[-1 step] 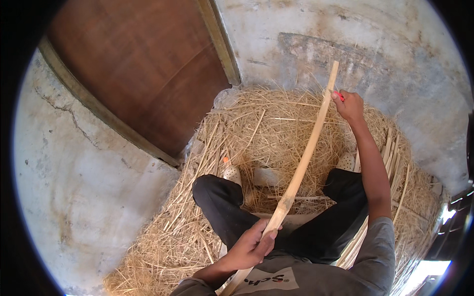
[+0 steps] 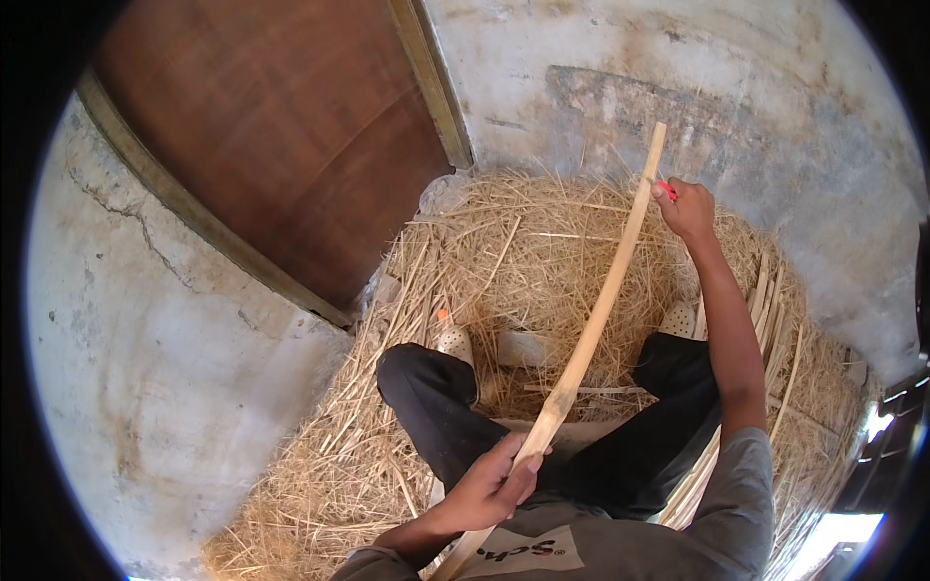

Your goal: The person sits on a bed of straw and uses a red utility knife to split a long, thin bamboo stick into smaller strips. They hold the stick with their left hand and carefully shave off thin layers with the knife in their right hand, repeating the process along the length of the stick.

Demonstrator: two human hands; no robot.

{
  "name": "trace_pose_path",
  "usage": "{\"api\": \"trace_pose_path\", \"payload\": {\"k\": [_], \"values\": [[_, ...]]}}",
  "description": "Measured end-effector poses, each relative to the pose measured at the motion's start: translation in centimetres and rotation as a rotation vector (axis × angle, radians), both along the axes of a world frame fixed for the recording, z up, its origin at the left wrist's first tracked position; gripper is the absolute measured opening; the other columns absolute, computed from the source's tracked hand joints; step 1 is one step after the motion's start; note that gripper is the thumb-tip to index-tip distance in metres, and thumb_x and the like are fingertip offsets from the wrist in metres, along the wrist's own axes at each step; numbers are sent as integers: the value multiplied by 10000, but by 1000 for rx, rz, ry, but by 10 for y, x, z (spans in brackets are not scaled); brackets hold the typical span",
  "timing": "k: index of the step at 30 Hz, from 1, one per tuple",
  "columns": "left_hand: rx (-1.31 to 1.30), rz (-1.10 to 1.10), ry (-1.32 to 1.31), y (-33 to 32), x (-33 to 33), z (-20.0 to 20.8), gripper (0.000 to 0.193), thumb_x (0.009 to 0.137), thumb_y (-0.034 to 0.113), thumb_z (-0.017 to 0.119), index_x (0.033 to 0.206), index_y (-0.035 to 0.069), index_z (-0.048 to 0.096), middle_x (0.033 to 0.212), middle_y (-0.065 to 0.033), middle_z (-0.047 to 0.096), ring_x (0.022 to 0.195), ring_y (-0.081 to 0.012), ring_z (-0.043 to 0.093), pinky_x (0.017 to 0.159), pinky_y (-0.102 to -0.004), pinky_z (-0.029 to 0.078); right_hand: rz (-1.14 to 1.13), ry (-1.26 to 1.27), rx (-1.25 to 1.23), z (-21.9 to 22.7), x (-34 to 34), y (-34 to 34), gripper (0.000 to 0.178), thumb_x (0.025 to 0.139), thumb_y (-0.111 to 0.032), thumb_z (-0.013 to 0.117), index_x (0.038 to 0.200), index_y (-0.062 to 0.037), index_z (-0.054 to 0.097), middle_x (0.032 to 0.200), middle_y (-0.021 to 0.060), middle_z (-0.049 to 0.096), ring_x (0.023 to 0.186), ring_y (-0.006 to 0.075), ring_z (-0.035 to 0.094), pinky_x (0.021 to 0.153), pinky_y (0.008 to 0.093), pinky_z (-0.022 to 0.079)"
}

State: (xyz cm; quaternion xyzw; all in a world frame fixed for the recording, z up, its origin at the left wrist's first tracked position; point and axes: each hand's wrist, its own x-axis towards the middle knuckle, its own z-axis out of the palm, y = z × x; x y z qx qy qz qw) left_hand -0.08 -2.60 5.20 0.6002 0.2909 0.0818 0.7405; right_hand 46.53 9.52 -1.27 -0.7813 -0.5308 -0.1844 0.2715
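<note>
A long pale bamboo strip [image 2: 593, 334] slants from my lap up to the far right, with a darker node partway along it. My left hand [image 2: 494, 482] is closed round its lower part, close to my body. Near the far end, my right hand [image 2: 687, 208] is closed on a small red-handled tool [image 2: 667, 191] held against the strip's side. Its working part is too small to make out. The strip's tip rises past this hand, in front of the wall.
Straw-like shavings [image 2: 552, 252] cover the ground around my bent legs. A small block [image 2: 523, 349] lies between my feet. More long strips [image 2: 770, 300] lie at the right. A brown door [image 2: 281, 126] and stained walls [image 2: 736, 107] stand close ahead and at the left.
</note>
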Motion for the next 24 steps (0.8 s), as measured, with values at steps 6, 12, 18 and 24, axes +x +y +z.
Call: {"api": "trace_pose_path", "payload": {"k": [6, 12, 18, 24], "values": [[39, -102, -18, -13, -17, -10, 211, 1012, 153, 403, 1174, 21, 432, 625, 20, 410, 519, -41, 383, 487, -224, 322, -256, 96, 38, -4, 51, -15, 707, 879, -681, 373, 764, -51, 673, 682, 198, 625, 685, 372, 620, 642, 456, 477], [-7, -217, 49, -16, -25, -11, 244, 1014, 214, 404, 1181, 40, 436, 689, 21, 446, 552, -40, 402, 505, -213, 364, -415, 186, 20, -17, 78, -28, 745, 879, -690, 355, 757, -29, 676, 716, 205, 642, 716, 371, 629, 656, 456, 477], [-119, -75, 120, -24, -43, -21, 289, 1011, 257, 414, 1227, 68, 440, 679, 44, 469, 523, -29, 433, 475, -182, 388, -625, 628, -176, -55, 131, -62, 830, 878, -702, 346, 771, 59, 661, 797, 232, 648, 786, 351, 630, 727, 466, 459], [6, 181, 36, 22, 5, -18, 285, 1016, 219, 399, 1225, 34, 457, 618, 10, 465, 445, -40, 400, 417, -187, 367, -46, 604, -165, 18, -30, -29, 626, 912, -540, 506, 675, 36, 572, 561, 150, 510, 513, 254, 452, 554, 407, 399]]}}
